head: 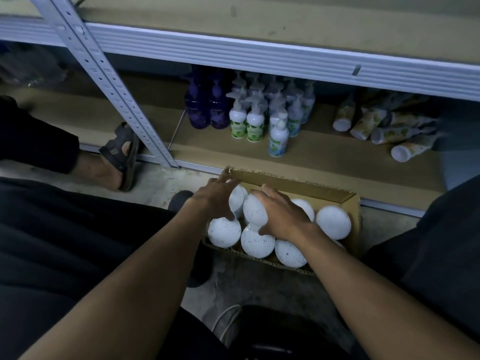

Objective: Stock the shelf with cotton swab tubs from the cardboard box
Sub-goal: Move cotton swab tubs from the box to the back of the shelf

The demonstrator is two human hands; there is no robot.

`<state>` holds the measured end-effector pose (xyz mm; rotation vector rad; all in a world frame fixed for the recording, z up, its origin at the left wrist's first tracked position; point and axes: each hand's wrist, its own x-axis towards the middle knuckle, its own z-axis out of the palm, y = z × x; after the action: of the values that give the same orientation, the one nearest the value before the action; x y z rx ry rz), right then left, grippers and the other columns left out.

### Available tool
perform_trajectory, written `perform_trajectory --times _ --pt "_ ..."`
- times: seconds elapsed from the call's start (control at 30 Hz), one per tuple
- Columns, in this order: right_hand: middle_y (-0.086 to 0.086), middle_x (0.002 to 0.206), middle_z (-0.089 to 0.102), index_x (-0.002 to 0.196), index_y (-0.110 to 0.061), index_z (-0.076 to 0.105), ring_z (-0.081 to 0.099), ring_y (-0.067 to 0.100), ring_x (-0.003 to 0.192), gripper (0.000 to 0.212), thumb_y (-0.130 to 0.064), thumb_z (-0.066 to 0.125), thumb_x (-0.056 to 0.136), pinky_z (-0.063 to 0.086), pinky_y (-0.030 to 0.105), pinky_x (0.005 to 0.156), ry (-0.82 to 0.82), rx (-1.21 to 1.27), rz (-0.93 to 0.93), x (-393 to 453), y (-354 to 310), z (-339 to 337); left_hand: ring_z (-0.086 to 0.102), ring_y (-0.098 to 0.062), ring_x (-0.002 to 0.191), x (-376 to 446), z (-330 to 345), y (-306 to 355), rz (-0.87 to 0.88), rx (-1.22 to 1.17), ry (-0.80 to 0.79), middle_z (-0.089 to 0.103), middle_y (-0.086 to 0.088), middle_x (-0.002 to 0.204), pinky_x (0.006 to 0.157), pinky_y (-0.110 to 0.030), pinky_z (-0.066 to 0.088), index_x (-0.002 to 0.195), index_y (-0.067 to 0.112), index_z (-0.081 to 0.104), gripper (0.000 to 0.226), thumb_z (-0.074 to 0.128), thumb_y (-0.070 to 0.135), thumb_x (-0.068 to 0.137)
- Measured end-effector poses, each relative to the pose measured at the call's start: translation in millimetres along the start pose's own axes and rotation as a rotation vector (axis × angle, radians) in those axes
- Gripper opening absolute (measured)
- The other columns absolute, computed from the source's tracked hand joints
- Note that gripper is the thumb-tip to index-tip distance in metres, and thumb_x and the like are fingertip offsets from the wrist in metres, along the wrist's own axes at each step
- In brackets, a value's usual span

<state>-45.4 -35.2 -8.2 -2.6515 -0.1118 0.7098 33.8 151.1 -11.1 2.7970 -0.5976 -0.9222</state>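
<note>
An open cardboard box stands on the floor in front of the bottom shelf. It holds several round white cotton swab tubs, seen lid-up. My left hand curls round one tub at the box's far left. My right hand grips a raised tub beside it, thumb on the near side and fingers over the top. More tubs lie around both hands.
Purple and white pump bottles stand at the middle of the bottom shelf. Tubes lie tipped over at its right. A metal upright rises at left. Another person's sandalled foot rests beside it. An upper shelf edge overhangs.
</note>
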Motion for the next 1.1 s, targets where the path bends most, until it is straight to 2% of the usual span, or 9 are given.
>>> perform_trajectory --times 0.2,0.43,0.6,0.73,0.83,0.9,1.0,1.1 --pt "-0.001 0.168 0.004 0.155 -0.037 0.024 0.026 0.033 0.144 0.097 -0.012 0.080 0.079 0.050 0.045 0.095 0.055 -0.003 -0.022 7.5 2.4 11.9 0.032 -0.037 0.138 12.0 5.5 1.7 -0.014 -0.023 0.026 0.018 -0.007 0.162 0.109 -0.046 0.040 0.156 0.024 0.025 0.108 0.088 0.022 0.069" --pt "-0.005 0.161 0.018 0.151 -0.039 0.029 0.041 0.034 0.129 0.091 -0.018 0.080 0.079 0.053 0.044 0.086 0.105 -0.003 -0.028 7.2 4.9 12.4 0.040 -0.035 0.133 12.0 5.9 2.5 -0.010 -0.037 0.054 0.026 -0.007 0.158 0.105 -0.045 0.044 0.153 0.023 0.030 0.104 0.088 0.022 0.067" --pt "-0.006 0.157 0.025 0.149 -0.038 0.036 0.038 0.035 0.133 0.086 -0.018 0.079 0.078 0.049 0.045 0.096 0.119 0.056 -0.032 4.4 9.8 -3.1 0.048 -0.035 0.127 6.5 -6.9 9.4 0.024 -0.057 0.086 0.042 -0.010 0.144 0.104 -0.042 0.044 0.145 0.017 0.040 0.098 0.089 0.026 0.062" --pt "-0.003 0.155 0.033 0.145 -0.037 0.044 0.040 0.030 0.136 0.090 -0.024 0.086 0.067 0.044 0.042 0.104 0.159 0.105 -0.060 1.1 14.5 -25.4 0.050 -0.033 0.123 -2.3 -31.7 18.4 0.052 -0.081 0.150 0.046 -0.008 0.140 0.100 -0.042 0.047 0.142 0.018 0.046 0.095 0.089 0.028 0.058" --pt "-0.003 0.149 0.037 0.142 -0.040 0.049 0.042 0.023 0.133 0.085 -0.027 0.086 0.067 0.041 0.032 0.101 0.205 0.155 -0.072 -8.1 15.2 -52.2 0.048 -0.030 0.128 -12.5 -56.3 27.8 0.080 -0.102 0.220 0.046 -0.008 0.143 0.104 -0.039 0.043 0.144 0.017 0.045 0.095 0.089 0.030 0.060" --pt "-0.003 0.147 0.038 0.141 -0.037 0.052 0.039 0.017 0.134 0.080 -0.025 0.086 0.070 0.037 0.025 0.095 0.236 0.186 -0.100 -18.9 14.0 -75.3 0.050 -0.027 0.125 -22.6 -76.0 36.0 0.086 -0.128 0.269 0.050 -0.007 0.140 0.102 -0.037 0.044 0.140 0.016 0.049 0.089 0.089 0.031 0.062" --pt "-0.005 0.147 0.039 0.140 -0.040 0.054 0.037 0.014 0.136 0.077 -0.024 0.085 0.071 0.034 0.024 0.097 0.303 0.196 -0.132 -38.9 10.8 -108.0 0.052 -0.025 0.124 -42.1 -104.2 48.1 0.128 -0.169 0.317 0.052 -0.002 0.137 0.099 -0.039 0.048 0.138 0.020 0.053 0.091 0.086 0.043 0.057" --pt "-0.009 0.149 0.036 0.140 -0.044 0.053 0.032 0.011 0.140 0.075 -0.028 0.083 0.073 0.033 0.025 0.099 0.357 0.184 -0.130 -63.8 5.1 -137.6 0.045 -0.022 0.132 -63.6 -130.5 60.8 0.147 -0.160 0.356 0.046 -0.001 0.145 0.102 -0.032 0.043 0.144 0.021 0.047 0.092 0.087 0.041 0.064"
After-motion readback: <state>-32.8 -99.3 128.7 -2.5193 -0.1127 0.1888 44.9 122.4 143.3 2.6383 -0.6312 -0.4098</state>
